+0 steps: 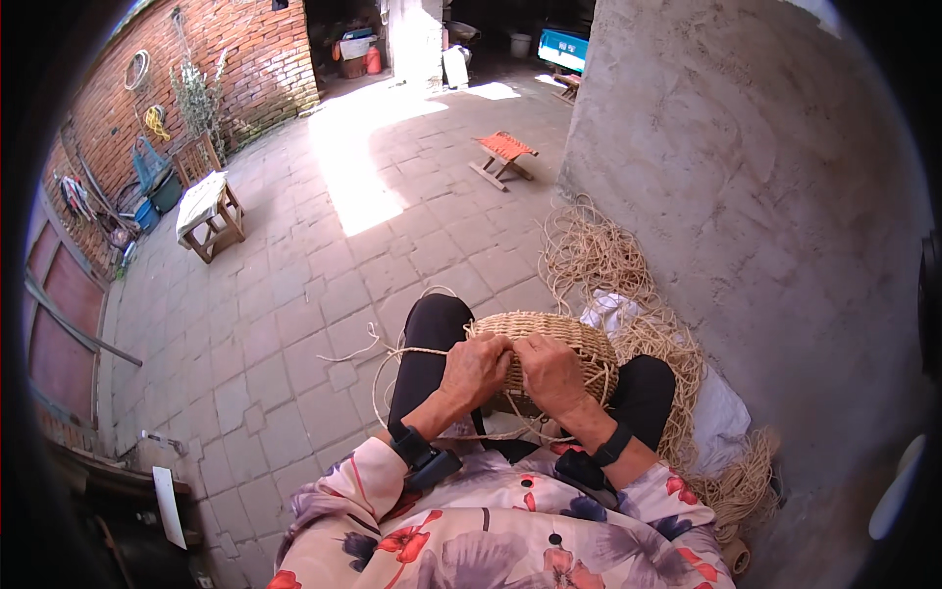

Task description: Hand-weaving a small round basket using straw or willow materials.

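Note:
On my lap, between my knees, rests a round woven basket (pixel 543 325) of pale straw-coloured cord. My left hand (pixel 477 369) is closed at its near edge, and a loose cord (pixel 422 350) runs out from that hand to the left, with its frayed end hanging past my knee. Beside it, nearly touching, my right hand (pixel 552 375) is closed on the basket's rim. Fingertips of both hands are mostly hidden by their backs. More cord loops below my hands, across my lap.
Heaps of loose cord (pixel 599 257) lie along the grey wall (pixel 746 187) to my right, with white cloth (pixel 719 417) among them. A folding stool (pixel 505 147) with an orange seat stands ahead. At the left are a wooden chair (pixel 204 211) and a brick wall (pixel 235 44).

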A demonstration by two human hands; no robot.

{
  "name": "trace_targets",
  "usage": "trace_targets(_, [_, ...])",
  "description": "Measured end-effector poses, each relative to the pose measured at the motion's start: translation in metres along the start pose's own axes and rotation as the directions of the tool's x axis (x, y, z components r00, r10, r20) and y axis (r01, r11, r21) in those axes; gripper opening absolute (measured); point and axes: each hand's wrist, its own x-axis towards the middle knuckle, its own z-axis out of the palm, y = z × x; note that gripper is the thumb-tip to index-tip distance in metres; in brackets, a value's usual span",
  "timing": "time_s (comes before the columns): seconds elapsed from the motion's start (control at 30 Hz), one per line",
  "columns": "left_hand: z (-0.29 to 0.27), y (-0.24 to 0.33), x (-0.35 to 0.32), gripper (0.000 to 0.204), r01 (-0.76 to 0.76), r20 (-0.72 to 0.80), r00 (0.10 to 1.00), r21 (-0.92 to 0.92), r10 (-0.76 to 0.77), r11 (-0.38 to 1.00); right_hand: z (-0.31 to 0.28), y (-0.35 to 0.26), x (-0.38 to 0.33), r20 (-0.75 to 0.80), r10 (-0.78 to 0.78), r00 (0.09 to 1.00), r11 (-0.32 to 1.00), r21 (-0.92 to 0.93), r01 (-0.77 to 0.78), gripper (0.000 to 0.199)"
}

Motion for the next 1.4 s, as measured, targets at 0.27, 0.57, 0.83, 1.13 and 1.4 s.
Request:
trace_targets(0.27, [0.009, 0.000, -0.007, 0.015, -0.089, 0.005, 0.996, 0.072, 0.089, 0.993, 0.013, -0.012, 0.010, 0.062, 0.315, 0.947, 0.948, 0.022, -0.317, 0.011])
trace_targets(0.57, [0.003, -0.011, -0.008, 0.009, -0.123, 0.026, 0.992, 0.012, 0.122, 0.992, -0.011, -0.009, 0.028, 0.519, 0.564, 0.643, 0.243, 0.639, -0.729, 0.036])
trace_targets(0.83, [-0.038, -0.006, 0.015, 0.010, -0.184, 0.167, 0.963, -0.170, 0.212, 0.968, -0.010, -0.009, 0.026, 0.494, 0.552, 0.672, 0.184, 0.714, -0.676, 0.053])
trace_targets(1.13, [-0.039, -0.008, 0.018, 0.015, -0.167, 0.153, 0.979, 0.238, 0.133, 0.957, -0.033, -0.019, 0.027, 0.067, 0.361, 0.930, 0.813, 0.465, -0.349, 0.040])
trace_targets(1.4, [-0.153, -0.215, -0.068, 0.015, 0.464, -0.213, 0.882, 0.554, -0.421, 0.691, -0.077, 0.087, -0.065, -0.146, 0.705, 0.694, 0.647, 0.532, -0.546, 0.025])
